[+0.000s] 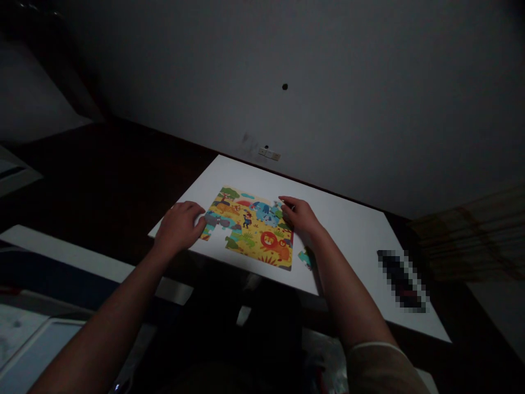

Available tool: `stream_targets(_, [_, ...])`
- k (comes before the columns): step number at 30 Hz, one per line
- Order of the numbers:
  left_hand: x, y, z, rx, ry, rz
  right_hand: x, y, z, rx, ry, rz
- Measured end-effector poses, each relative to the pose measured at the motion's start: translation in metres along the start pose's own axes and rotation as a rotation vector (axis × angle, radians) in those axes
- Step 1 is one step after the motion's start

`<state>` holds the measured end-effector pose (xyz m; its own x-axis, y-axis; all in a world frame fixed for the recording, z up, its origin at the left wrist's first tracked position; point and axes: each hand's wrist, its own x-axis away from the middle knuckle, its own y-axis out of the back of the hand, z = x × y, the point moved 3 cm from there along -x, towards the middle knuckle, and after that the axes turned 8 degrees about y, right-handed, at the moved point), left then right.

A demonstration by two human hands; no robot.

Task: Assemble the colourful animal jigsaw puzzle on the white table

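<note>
A jigsaw puzzle with cartoon animals lies flat on the white table, mostly joined. An elephant pair, a lion and a small figure show on it. White tabletop appears through a gap at its lower left and through a small notch near its upper right. At the puzzle's left edge rests my left hand, fingers bent loosely and thumb apart. My right hand is at the upper right corner, index finger and thumb apart, covering part of the edge; I see no piece between them. A loose puzzle piece lies beside my right forearm.
The white table stands along a grey wall with a socket plate. A dark, pixelated object lies on the table's right part. Striped fabric hangs at the far right. The room is dim.
</note>
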<state>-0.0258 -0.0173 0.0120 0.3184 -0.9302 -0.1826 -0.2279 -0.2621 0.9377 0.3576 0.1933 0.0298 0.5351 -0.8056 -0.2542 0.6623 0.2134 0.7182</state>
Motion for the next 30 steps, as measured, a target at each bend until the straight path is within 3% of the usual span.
stream_targets(12, [0.002,-0.002,-0.002,0.023,0.011,0.019,-0.034,0.001,0.019,0.196,0.146,0.232])
stream_targets(20, [0.003,-0.002,-0.002,0.034,0.01,0.012,-0.032,-0.006,0.011,0.163,0.082,0.201])
stream_targets(30, [0.002,-0.003,-0.002,0.053,0.005,0.024,-0.013,-0.012,0.016,0.247,0.164,0.224])
